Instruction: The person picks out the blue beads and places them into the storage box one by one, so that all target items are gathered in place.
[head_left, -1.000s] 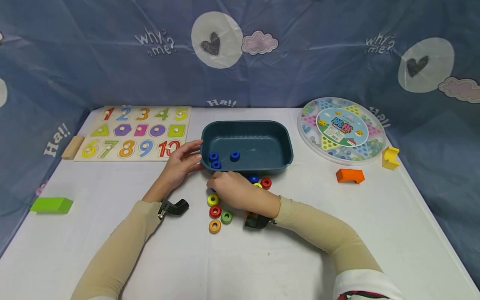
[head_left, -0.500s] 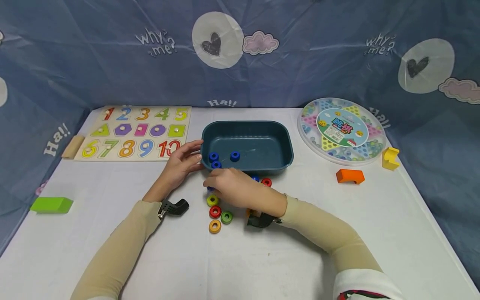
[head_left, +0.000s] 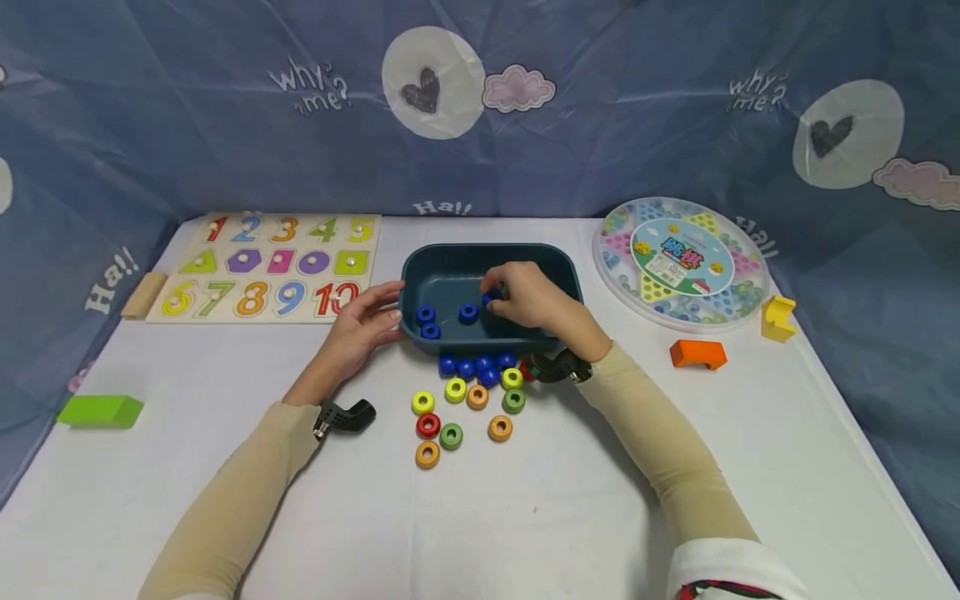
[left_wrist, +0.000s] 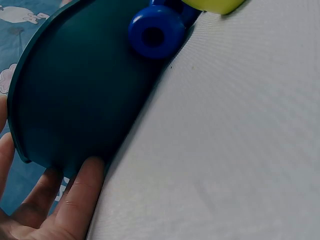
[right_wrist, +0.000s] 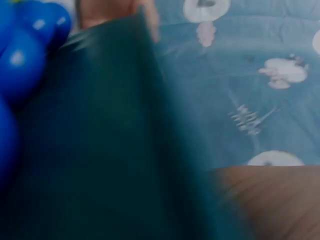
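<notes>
My left hand (head_left: 365, 327) rests against the left end of a dark teal plastic basin (head_left: 492, 343), its fingers fairly straight along the outer wall. The left wrist view shows those fingertips (left_wrist: 90, 167) touching the basin's outside. Over the basin's interior, my right hand (head_left: 525, 293) pinches a blue bead (head_left: 488, 298) between thumb and fingers. Three more blue beads (head_left: 468, 313) lie on the basin floor toward the left. A cluster of blue beads (head_left: 467, 369) sits along the basin's front side on the table. In the right wrist view the fingertips are hidden behind the basin wall.
Several yellow, orange, green and red beads (head_left: 428, 426) lie in front of the basin. A number puzzle board (head_left: 262, 260) stands left, a round marble-game box (head_left: 684, 262) right. Orange (head_left: 699, 353), yellow (head_left: 777, 318) and green (head_left: 101, 411) blocks lie near the sides.
My right hand has lifted a blue bead from the table in front and carried it up and right, over the basin. The left hand stays at the basin's end.
</notes>
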